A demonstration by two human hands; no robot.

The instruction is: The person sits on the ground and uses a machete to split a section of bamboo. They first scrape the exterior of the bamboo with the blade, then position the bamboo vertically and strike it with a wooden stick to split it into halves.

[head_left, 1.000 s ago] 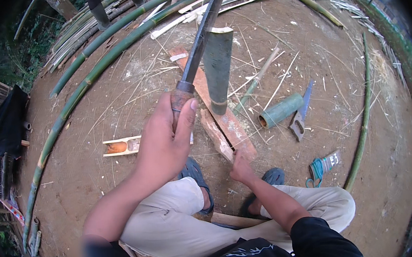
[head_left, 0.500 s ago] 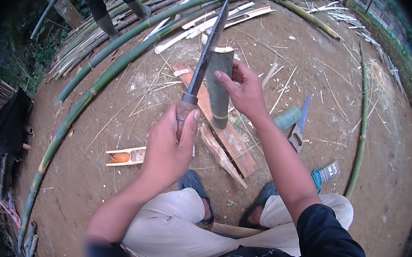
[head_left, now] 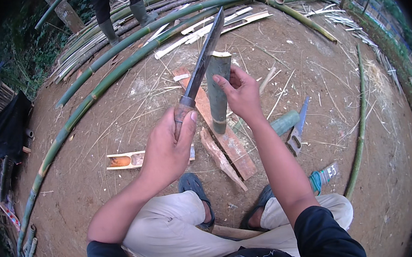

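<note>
My left hand (head_left: 167, 144) is wrapped round the wooden handle of a machete (head_left: 203, 62), its long dark blade slanting up and away to the right. The blade lies against or just in front of the top left edge of a green split bamboo piece (head_left: 217, 88); contact is hard to tell. This piece stands nearly upright with its pale cut end up. My right hand (head_left: 243, 94) grips its right side, thumb on the green face and fingers behind. Below, its lower end is over a reddish wooden plank (head_left: 237, 151) on the ground; whether it rests there cannot be told.
A split bamboo section (head_left: 126, 160) lies to the left. On the right are a bamboo tube (head_left: 285, 122) and a handsaw (head_left: 299, 128). Long bamboo poles (head_left: 107, 81) curve across the far left. Someone in boots (head_left: 143, 14) stands beyond. A wood strip (head_left: 221, 161) lies near my feet.
The machete and the bamboo piece are slightly lower in the view, with both grips unchanged. The booted person's legs appear a little further right.
</note>
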